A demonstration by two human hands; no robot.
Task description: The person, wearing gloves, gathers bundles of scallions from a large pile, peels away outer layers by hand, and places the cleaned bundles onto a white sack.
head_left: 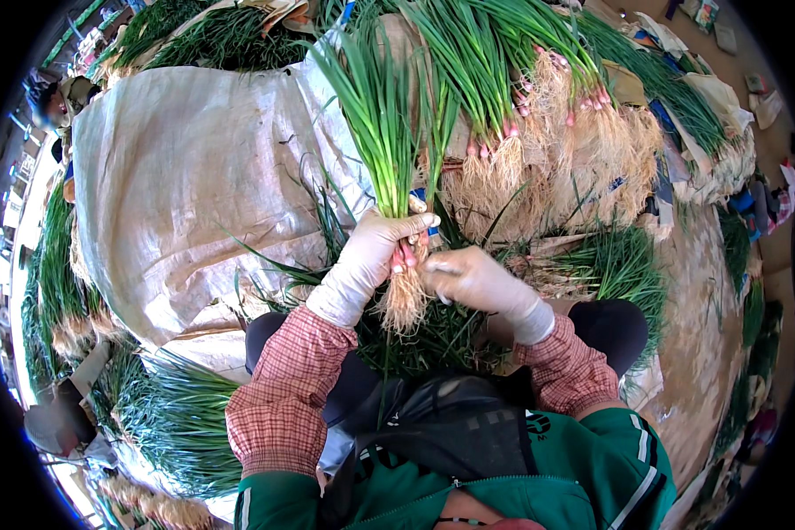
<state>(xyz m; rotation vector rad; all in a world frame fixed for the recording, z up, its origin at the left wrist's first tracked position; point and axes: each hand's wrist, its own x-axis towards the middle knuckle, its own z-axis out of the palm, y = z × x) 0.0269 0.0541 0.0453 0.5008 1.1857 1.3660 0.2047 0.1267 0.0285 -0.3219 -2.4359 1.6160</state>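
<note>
Okay, so your left hand [382,243], in a whitish glove, is wrapped around a bunch of green onions [384,146], clamped on it just above the pinkish bulbs. The bunch stands out in front of you near the middle of the view, leaves fanning up and away, with the pale stringy roots [404,300] hanging down over your lap.

Your right hand [477,278], gloved too, is right beside those roots with the fingers curled in toward them. It's a bit blurry, so I can't tell if you're pinching anything with that one.

Past your hands, up and to the right, there's a big heap of onions [481,88] laid with their bulbs and roots toward you. A wide pale sheet [194,185] covers the left side, and loose green leaves [446,353] are scattered below your hands, between your knees. You've also got more greens [181,424] piled at your lower left, and another leafy pile [627,274] over by your right knee.
</note>
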